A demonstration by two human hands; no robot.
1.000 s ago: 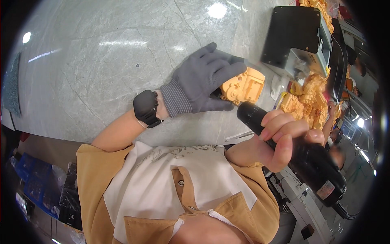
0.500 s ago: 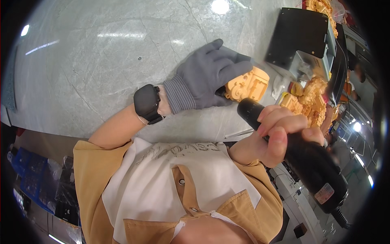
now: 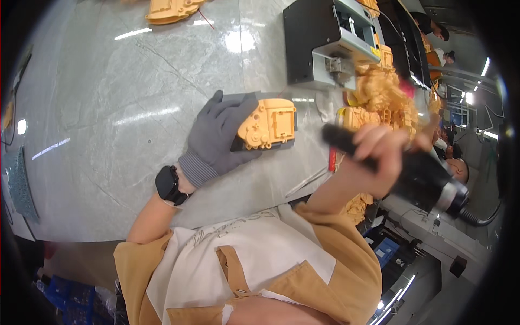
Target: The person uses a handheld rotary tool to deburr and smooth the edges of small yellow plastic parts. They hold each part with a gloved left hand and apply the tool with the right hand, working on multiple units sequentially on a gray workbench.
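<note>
My left hand (image 3: 219, 132), in a grey knitted glove, is closed on the left end of an orange-yellow plastic housing (image 3: 271, 123). The housing has round bosses and a rectangular recess on its upper face. Beneath it a dark block (image 3: 287, 144) shows at the edges, resting on the table. Bare and blurred by motion, my right hand (image 3: 382, 157) is wrapped round a black corded handheld tool (image 3: 425, 176). Its blunt, narrow end (image 3: 337, 138) points left toward the housing, apart from it. The tool's exact kind cannot be made out.
A black and grey metal machine (image 3: 311, 46) stands at the far right of the grey marbled table (image 3: 124, 135). Orange plastic parts (image 3: 379, 92) lie heaped beside it, and another housing (image 3: 173, 10) sits at the far edge. A cord (image 3: 487, 219) trails from the tool. Other people (image 3: 452, 157) are at right.
The view has shifted, bringing the far housing into sight. My right hand has drawn the tool away from the housing, and the dark block beneath the housing shows more.
</note>
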